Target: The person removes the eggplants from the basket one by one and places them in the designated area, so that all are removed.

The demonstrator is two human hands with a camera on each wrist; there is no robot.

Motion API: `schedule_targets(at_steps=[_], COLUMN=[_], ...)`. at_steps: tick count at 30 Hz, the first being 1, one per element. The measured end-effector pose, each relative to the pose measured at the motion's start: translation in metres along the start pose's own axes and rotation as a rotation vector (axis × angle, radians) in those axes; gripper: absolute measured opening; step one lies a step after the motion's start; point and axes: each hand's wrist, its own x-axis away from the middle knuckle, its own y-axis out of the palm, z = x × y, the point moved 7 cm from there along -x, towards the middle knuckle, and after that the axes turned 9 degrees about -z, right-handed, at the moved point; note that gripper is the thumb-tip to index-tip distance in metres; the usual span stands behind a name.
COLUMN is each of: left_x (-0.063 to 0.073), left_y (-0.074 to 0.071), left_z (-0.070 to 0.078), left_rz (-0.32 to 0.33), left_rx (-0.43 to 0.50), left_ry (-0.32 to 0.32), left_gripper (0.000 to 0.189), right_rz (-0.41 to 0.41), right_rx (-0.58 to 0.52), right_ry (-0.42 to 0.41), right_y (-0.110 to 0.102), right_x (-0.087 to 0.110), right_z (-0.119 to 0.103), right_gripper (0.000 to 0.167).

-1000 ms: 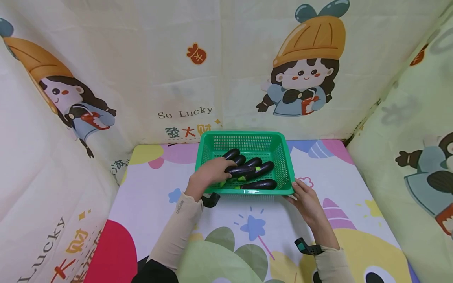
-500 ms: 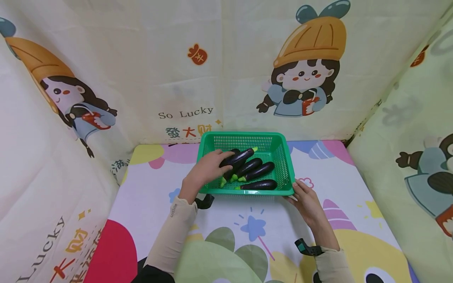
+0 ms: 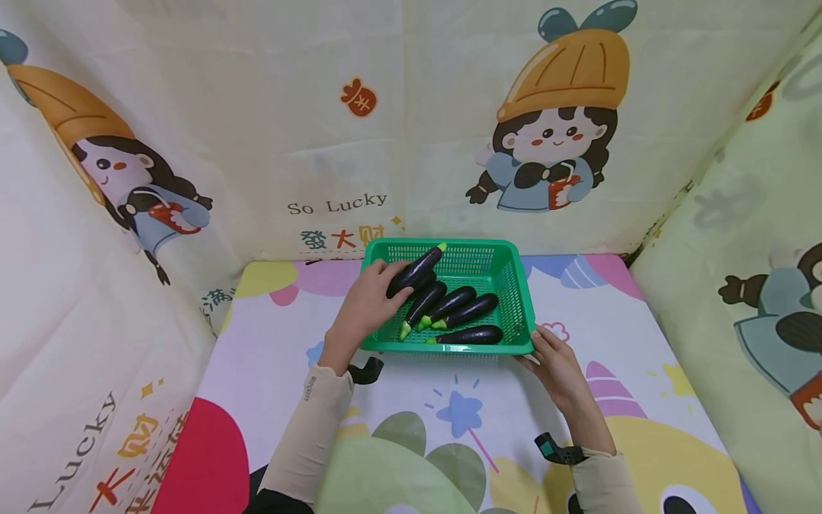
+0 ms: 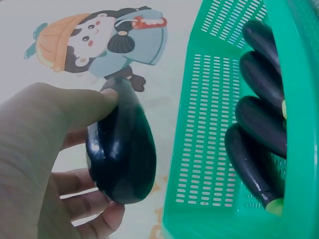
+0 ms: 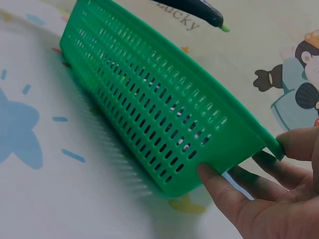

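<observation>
Between the thumb and fingers of my left hand [image 3: 369, 303] is a dark purple eggplant [image 3: 416, 273], tilted with its green stem end pointing up and away. It is raised over the left side of a green plastic basket [image 3: 525, 300]. In the left wrist view, the held eggplant [image 4: 127, 154] appears apart from the basket wall [image 4: 199, 134]. Several other eggplants [image 3: 474, 335] lie in the basket, most side by side on a slant. My right hand [image 3: 560, 375] grips the basket's front right corner, with fingers at the rim and side wall in the right wrist view.
The basket stands near the back edge of a table with a colourful printed cloth [image 3: 462, 478]. Cream printed curtains [image 3: 437, 143] rise behind and on both sides. Each wrist wears a black band [image 3: 559, 451].
The left hand has lifted one eggplant from the pile and turned it, carrying it back and leftward over the basket. The right hand and basket have stayed in place.
</observation>
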Motion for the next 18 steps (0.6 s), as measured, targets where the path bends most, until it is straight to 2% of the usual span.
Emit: schedule_targets(at_steps=[7, 14, 18], left_x=[0.005, 0.016, 0.023], left_y=[-0.004, -0.009, -0.012], left_z=[-0.008, -0.023, -0.032], left_rz=[0.086, 0.243, 0.308], left_rx=[-0.027, 0.029, 0.06], left_ry=[-0.057, -0.114, -0.151], left_gripper=[0.051, 0.052, 0.051], right_rz=[0.007, 0.018, 0.015], right_rx=[0.03, 0.027, 0.026], right_ry=[0.005, 0.007, 0.008], right_y=[0.0, 0.0, -0.001], right_x=[-0.001, -0.001, -0.001], right_z=[0.001, 0.001, 0.003], right_gripper=[0.067, 0.067, 0.066])
